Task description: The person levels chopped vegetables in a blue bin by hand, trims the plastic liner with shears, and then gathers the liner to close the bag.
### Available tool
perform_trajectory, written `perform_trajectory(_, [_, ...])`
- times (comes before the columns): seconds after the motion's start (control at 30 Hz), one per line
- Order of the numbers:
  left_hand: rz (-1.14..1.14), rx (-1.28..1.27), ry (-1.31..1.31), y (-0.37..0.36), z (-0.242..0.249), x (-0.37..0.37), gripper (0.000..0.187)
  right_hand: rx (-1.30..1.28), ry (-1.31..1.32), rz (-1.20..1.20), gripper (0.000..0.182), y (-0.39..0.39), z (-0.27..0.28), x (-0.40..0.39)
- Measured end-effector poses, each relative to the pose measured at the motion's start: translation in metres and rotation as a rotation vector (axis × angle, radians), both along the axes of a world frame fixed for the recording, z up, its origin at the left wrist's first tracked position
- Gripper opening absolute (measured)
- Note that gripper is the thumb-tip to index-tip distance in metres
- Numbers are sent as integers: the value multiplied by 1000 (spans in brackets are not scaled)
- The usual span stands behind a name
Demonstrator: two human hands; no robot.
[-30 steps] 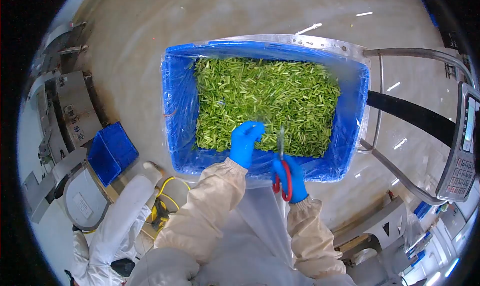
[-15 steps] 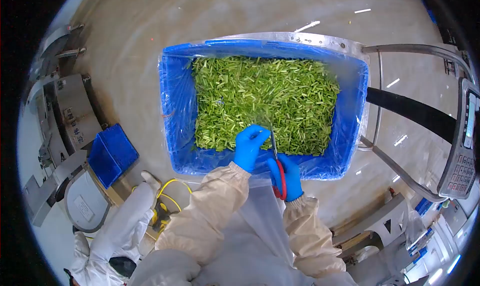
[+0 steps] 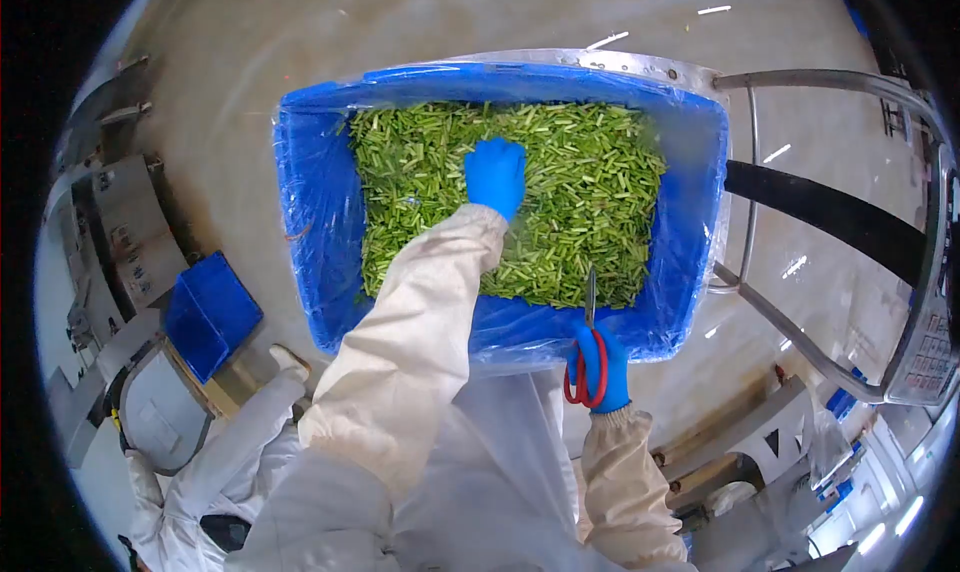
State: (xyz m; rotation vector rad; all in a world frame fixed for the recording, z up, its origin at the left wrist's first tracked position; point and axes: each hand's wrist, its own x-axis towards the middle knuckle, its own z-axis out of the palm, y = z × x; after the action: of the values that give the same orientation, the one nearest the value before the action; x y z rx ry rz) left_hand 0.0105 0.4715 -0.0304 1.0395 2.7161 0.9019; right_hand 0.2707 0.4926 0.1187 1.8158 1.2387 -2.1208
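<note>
My left hand (image 3: pixel 496 175) had moved from the near edge out onto the cut greens (image 3: pixel 590 187), fingers curled; my right hand (image 3: pixel 598 365) gripped the scissors (image 3: pixel 588 357) near the crate (image 3: pixel 310 212).

Blue crate (image 3: pixel 310 222) lay open from above, its walls fencing all four sides. Left hand (image 3: pixel 496 175) and sleeve crossed the crate's middle over the cut greens (image 3: pixel 590 192). Scissors (image 3: pixel 590 347) blocked the near right rim. Steel rails (image 3: pixel 800 82) and black bar (image 3: pixel 830 217) closed the right side; far floor (image 3: pixel 300 22) was open.
</note>
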Motion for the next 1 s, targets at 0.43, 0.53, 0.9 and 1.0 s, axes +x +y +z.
perform_trajectory(0.43, [-4,-141,3,-24,-11,1,8,-11,51,7,12,10,4,-12])
perform_trajectory(0.53, [3,-4,-319,-38,24,11,9,161,39,205,20,14,-8,-27])
perform_trajectory(0.9, [-278,-127,-246,-58,99,40,13,360,175,439,31,6,-20,-61])
perform_trajectory(1.0, [-276,-198,-181,-62,95,47,13,495,114,608,27,7,-29,-54])
